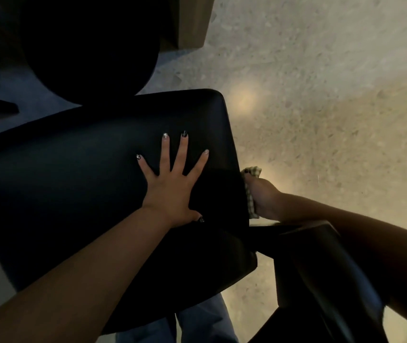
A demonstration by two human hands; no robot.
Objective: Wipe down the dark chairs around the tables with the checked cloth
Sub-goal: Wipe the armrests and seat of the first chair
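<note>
While my left hand (172, 184) is lying flat with fingers spread on the dark chair (86, 169), grasping nothing, my right hand (264, 199) is gripping the checked cloth (253, 173) and pressing it against the chair's right side edge, above the speckled floor (321, 107).

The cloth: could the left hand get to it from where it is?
Probably yes. The left hand lies flat on the chair; the cloth, in the right hand, sits just past the chair's edge, nothing between.
</note>
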